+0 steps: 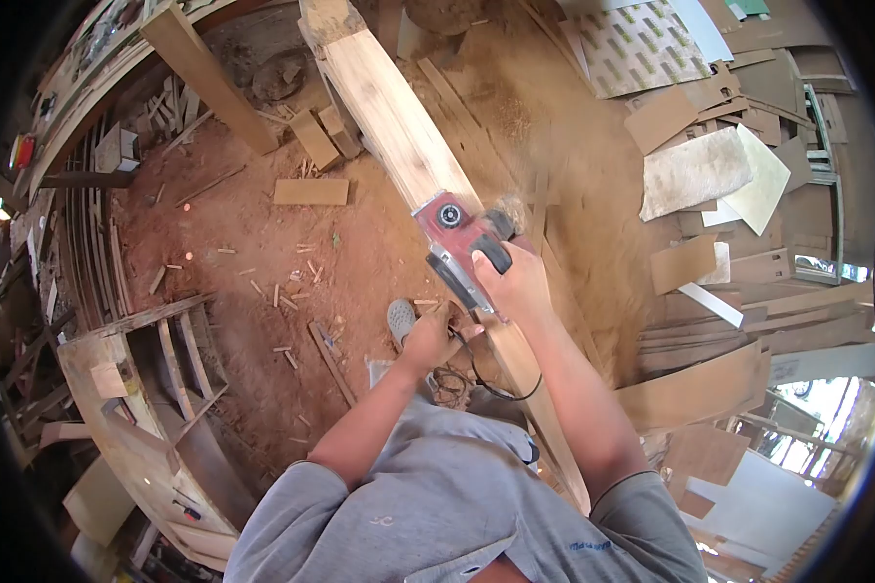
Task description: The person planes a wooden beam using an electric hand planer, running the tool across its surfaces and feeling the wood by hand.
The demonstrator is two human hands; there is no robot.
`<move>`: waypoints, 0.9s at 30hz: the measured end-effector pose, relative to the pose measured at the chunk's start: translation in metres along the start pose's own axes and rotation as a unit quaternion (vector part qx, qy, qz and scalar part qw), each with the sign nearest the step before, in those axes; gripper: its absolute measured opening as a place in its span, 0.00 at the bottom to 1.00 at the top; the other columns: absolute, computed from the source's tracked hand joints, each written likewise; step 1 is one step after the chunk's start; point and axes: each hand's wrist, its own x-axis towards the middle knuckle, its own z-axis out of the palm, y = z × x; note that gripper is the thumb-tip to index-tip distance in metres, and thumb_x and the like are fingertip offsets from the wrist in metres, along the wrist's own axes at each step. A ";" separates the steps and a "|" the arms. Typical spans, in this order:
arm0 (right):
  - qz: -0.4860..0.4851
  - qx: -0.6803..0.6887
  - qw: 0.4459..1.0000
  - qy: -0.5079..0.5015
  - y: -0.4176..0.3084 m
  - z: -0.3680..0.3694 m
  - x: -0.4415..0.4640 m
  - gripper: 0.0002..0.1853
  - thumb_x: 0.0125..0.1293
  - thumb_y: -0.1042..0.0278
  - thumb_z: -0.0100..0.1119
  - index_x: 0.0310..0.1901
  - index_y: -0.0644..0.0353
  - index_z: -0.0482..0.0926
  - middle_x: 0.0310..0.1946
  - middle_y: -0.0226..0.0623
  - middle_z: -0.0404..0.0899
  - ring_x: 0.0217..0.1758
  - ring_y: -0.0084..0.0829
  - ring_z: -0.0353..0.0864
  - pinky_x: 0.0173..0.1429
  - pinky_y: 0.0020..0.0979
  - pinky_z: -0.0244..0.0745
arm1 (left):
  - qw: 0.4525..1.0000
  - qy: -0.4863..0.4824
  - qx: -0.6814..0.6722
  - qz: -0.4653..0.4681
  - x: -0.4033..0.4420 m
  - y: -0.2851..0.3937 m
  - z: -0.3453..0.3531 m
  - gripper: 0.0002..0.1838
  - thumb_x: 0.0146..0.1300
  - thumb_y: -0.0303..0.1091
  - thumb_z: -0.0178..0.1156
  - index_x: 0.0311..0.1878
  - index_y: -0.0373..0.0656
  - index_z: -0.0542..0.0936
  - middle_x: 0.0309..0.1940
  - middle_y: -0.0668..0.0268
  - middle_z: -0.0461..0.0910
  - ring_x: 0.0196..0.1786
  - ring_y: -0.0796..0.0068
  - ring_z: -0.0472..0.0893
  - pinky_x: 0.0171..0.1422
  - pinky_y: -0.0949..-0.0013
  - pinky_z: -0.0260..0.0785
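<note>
A red and black power planer [457, 238] rests on a long, pale wooden beam [399, 121] that runs from the top of the view down toward my right side. My right hand [515, 277] is wrapped round the planer's black rear handle. Beside the beam, close to the planer's back end, is my left hand [436, 335], its fingers bent near the black power cord [491, 389]; whether they grip the cord is too small to tell. The cord loops down from the planer across the beam.
Small offcuts [311, 191] and sticks lie on the reddish dirt floor at left. A wooden frame [156, 437] stands at lower left, and a post [209, 78] at upper left. Boards and sheets [695, 175] are piled along the right. Dust hangs right of the beam.
</note>
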 end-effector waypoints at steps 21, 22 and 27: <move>-0.033 -0.026 0.999 -0.011 -0.100 0.048 0.178 0.27 0.71 0.40 0.66 0.37 0.64 0.89 0.33 0.57 0.89 0.40 0.59 0.91 0.50 0.54 0.84 | 0.969 0.227 -0.074 -0.067 0.139 0.009 -0.095 0.30 0.64 0.50 0.84 0.51 0.33 0.82 0.44 0.52 0.89 0.48 0.55 0.90 0.55 0.56 0.82; -0.030 -0.028 0.999 -0.016 -0.101 0.048 0.187 0.28 0.71 0.40 0.66 0.37 0.64 0.90 0.33 0.56 0.90 0.41 0.59 0.91 0.51 0.54 0.84 | 0.968 0.231 -0.072 -0.063 0.147 0.006 -0.098 0.31 0.64 0.50 0.84 0.51 0.33 0.82 0.44 0.52 0.89 0.47 0.55 0.90 0.55 0.56 0.82; -0.045 -0.032 0.998 -0.003 -0.119 0.060 0.218 0.29 0.72 0.37 0.64 0.39 0.62 0.91 0.36 0.55 0.91 0.45 0.58 0.92 0.55 0.54 0.85 | 0.967 0.233 -0.058 -0.088 0.172 0.011 -0.126 0.32 0.64 0.51 0.84 0.52 0.32 0.82 0.44 0.51 0.89 0.49 0.54 0.91 0.56 0.55 0.81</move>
